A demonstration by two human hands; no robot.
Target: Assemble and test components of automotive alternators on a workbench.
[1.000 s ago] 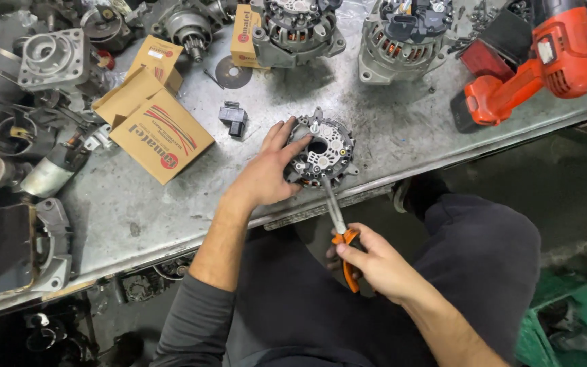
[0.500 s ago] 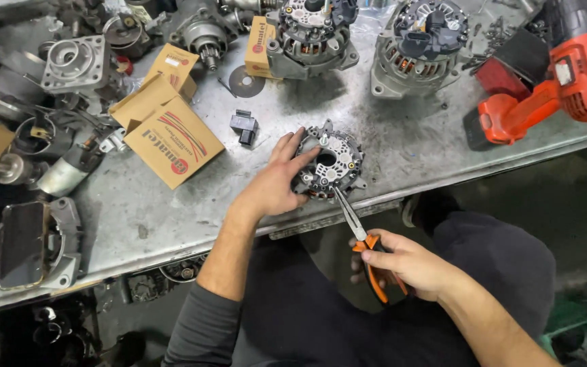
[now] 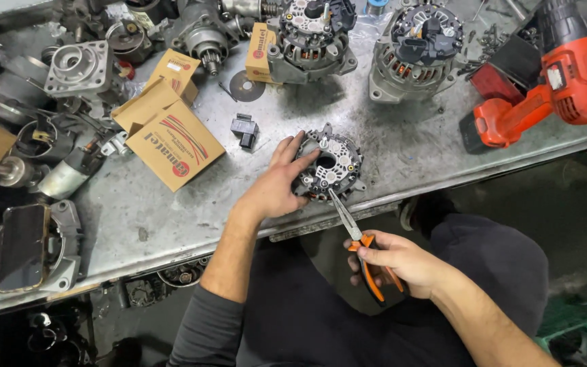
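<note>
Left hand (image 3: 276, 187) lies palm down, fingers curled round the rectifier (image 3: 327, 166) at the bench (image 3: 402, 149) edge, pinning it. Right hand (image 3: 392, 261), below the edge, grips orange-handled pliers (image 3: 361, 245); tips meet the rectifier's near rim. Small black part (image 3: 244, 130) just beyond the left fingertips. Since half a second ago: both grips unchanged, pliers held slightly steeper.

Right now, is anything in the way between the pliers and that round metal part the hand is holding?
Nothing visible is. The right hand holds the orange-handled pliers, and their thin tips already reach the lower edge of the round metal part. The left hand grips that part from its left side, clear of the tips.
</note>
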